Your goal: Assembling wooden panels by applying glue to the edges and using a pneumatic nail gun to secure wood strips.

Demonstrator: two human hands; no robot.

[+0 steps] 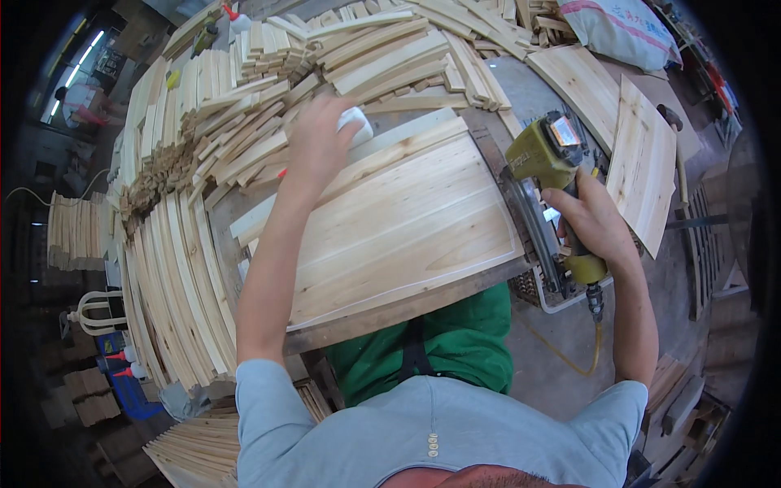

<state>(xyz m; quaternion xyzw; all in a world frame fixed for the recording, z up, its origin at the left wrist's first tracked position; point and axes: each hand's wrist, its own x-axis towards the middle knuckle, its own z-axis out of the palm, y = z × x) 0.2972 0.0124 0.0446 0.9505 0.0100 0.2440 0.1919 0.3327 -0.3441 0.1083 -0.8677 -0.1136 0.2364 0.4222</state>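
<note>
My left hand (317,138), blurred by motion, is wrapped round a white squeeze bottle (358,126) above the far left part of a pale wooden panel (407,215). A small red tip shows below the hand. Thin white lines, apparently glue, run along the panel's near and right edges. A wood strip (399,152) lies along the panel's far side. My right hand (598,215) grips the handle of an olive-green nail gun (533,150), held upright just beyond the panel's right end. A yellow air hose (587,370) hangs from the gun's lower end.
Piles of wood strips (382,61) cover the far and left sides of the bench. Loose boards (643,163) and a hammer (669,118) lie at the right, beneath a white sack (622,32). A plastic basket (561,305) sits under the gun. Another person (85,106) is far left.
</note>
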